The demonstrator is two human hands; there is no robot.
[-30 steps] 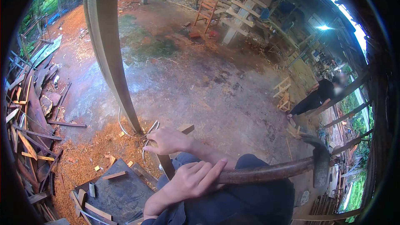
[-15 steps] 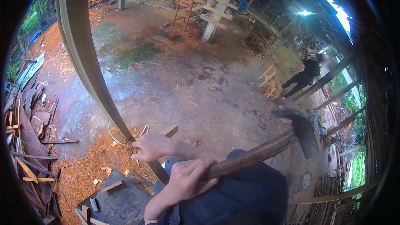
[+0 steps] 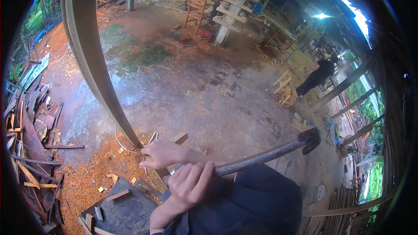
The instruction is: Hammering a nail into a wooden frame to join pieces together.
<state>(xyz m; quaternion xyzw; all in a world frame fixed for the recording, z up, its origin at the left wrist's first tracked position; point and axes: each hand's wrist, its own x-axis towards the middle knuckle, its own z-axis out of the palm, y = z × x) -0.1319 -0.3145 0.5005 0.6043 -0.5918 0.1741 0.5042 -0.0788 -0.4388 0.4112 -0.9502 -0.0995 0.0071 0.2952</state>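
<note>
Left hand (image 3: pixel 191 185) wrapped round hammer (image 3: pixel 254 153) handle; head out to the right, above floor (image 3: pixel 209 109). Right hand (image 3: pixel 162 153), fingers curled, at foot of tall wooden post (image 3: pixel 90 56); contents of grip hidden. Sawdust (image 3: pixel 89 178) around dark board (image 3: pixel 124 213), wood scraps on it. Beyond: slatted chair (image 3: pixel 196 8), person in dark clothes (image 3: pixel 318 76).

Well beyond the fingers (image 3: pixel 151 149) stands an orange-brown slatted wooden chair (image 3: pixel 197 4), with loose orange wood shavings (image 3: pixel 85 185) to their left.

A lamp (image 3: pixel 321 16) glares at my upper right, the floor (image 3: pixel 124 92) catches pale sheen, and black corners frame my curved view.
</note>
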